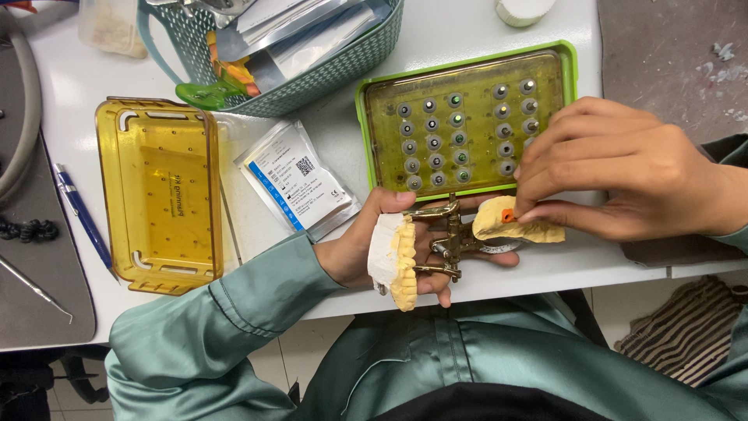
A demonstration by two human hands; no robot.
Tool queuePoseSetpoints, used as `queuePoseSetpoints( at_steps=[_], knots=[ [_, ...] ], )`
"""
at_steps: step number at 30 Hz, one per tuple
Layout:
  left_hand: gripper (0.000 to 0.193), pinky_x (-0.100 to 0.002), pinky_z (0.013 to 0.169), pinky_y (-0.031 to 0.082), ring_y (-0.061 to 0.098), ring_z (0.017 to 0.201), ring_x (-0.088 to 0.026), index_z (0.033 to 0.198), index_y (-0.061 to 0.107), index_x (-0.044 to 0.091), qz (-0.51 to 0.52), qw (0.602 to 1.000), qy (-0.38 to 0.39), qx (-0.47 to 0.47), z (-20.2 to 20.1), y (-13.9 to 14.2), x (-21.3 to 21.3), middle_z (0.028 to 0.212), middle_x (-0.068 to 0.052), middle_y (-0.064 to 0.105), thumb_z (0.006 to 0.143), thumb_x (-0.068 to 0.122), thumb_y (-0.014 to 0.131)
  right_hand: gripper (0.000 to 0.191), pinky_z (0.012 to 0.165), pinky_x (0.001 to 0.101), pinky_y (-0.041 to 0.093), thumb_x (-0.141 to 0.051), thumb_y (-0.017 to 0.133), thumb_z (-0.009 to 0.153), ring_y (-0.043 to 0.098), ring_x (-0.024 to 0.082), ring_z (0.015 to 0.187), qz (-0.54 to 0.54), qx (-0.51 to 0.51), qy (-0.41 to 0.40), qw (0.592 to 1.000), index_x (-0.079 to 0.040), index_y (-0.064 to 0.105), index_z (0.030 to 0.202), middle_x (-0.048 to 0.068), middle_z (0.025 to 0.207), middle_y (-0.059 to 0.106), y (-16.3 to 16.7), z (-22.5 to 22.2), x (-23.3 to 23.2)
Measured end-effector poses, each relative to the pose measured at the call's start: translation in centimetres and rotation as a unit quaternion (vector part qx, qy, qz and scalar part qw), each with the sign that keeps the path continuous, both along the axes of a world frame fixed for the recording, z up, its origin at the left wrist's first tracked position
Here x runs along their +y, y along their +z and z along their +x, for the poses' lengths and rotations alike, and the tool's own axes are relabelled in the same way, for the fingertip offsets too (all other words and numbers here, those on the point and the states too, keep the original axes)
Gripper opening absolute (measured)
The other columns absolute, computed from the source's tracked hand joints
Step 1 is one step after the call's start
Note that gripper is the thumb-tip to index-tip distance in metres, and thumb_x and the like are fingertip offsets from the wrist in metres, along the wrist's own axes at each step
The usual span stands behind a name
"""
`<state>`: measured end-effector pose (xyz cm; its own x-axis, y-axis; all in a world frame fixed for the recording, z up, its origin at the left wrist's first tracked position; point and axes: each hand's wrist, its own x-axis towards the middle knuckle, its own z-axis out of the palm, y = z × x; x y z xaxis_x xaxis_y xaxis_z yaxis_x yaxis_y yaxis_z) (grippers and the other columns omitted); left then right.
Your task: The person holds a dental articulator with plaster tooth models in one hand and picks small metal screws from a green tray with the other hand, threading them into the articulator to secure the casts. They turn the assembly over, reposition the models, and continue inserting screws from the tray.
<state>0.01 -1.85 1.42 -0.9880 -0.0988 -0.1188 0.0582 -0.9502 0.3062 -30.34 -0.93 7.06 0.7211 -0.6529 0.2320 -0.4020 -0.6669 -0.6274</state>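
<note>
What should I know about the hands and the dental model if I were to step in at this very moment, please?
Left hand: palm up, cradling the opened brass articulator with a yellow plaster tooth cast on its near arm.
Right hand: fingertips pinching a small orange piece against the other plaster cast.
Nearby: green-rimmed tray of small instruments just behind the hands; its amber lid lies to the left, a sealed white pouch between them.
Done: articulator open, orange piece at the cast.
Left: whether the piece is seated cannot be told.
</note>
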Motion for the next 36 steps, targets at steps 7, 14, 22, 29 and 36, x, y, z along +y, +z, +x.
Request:
queuePoseSetpoints(
  at_steps=[7, 14, 22, 29, 36],
  knots=[
    [0.089, -0.036, 0.084, 0.058, 0.057, 0.072, -0.015, 0.171, 0.022, 0.004, -0.008, 1.000, 0.000, -0.011, 0.0, -0.2, 0.0, 0.153, -0.040, 0.048, 0.103, 0.059, 0.036, 0.024, 0.083, 0.0415, 0.053, -0.027, 0.083, 0.080, 0.070, 0.019, 0.097, -0.105, 0.047, 0.031, 0.993, -0.014, 0.078, 0.100, -0.002, 0.095, 0.074, 0.5, 0.2, 0.0],
    [0.087, -0.038, 0.086, 0.059, 0.054, 0.064, -0.012, 0.168, 0.023, 0.002, 0.001, 1.000, 0.006, 0.002, -0.1, -0.1, 0.2, 0.148, -0.039, 0.048, 0.105, 0.060, 0.036, 0.023, 0.083, 0.0413, 0.053, -0.018, 0.081, 0.080, 0.070, 0.019, 0.095, -0.131, 0.017, 0.056, 0.990, -0.013, 0.079, 0.102, -0.002, 0.098, 0.076, 0.2, -0.3, -0.1],
    [0.090, -0.038, 0.085, 0.059, 0.054, 0.065, -0.012, 0.171, 0.023, 0.003, -0.001, 1.000, 0.005, -0.002, -0.2, 0.2, 0.2, 0.148, -0.039, 0.048, 0.103, 0.060, 0.036, 0.021, 0.083, 0.0438, 0.054, -0.013, 0.075, 0.081, 0.071, 0.022, 0.092, -0.160, 0.024, 0.068, 0.984, -0.011, 0.079, 0.101, 0.000, 0.097, 0.076, 0.0, -1.1, 0.1],
    [0.092, -0.038, 0.085, 0.059, 0.053, 0.064, -0.012, 0.171, 0.022, 0.001, -0.013, 1.000, 0.003, 0.000, -0.2, 0.3, 0.3, 0.148, -0.038, 0.048, 0.103, 0.062, 0.036, 0.023, 0.085, 0.0465, 0.055, -0.019, 0.078, 0.082, 0.071, 0.023, 0.093, -0.182, 0.052, 0.084, 0.978, -0.009, 0.076, 0.102, 0.002, 0.099, 0.076, 0.5, -0.8, 0.1],
    [0.092, -0.039, 0.086, 0.057, 0.052, 0.069, -0.014, 0.171, 0.022, 0.002, 0.002, 1.000, -0.002, -0.002, -0.2, 0.2, 0.2, 0.150, -0.038, 0.047, 0.102, 0.061, 0.037, 0.027, 0.086, 0.0461, 0.056, -0.017, 0.080, 0.079, 0.071, 0.025, 0.093, -0.169, 0.041, 0.083, 0.981, -0.006, 0.074, 0.103, 0.004, 0.101, 0.075, 0.8, -0.5, 0.0]
  ],
)
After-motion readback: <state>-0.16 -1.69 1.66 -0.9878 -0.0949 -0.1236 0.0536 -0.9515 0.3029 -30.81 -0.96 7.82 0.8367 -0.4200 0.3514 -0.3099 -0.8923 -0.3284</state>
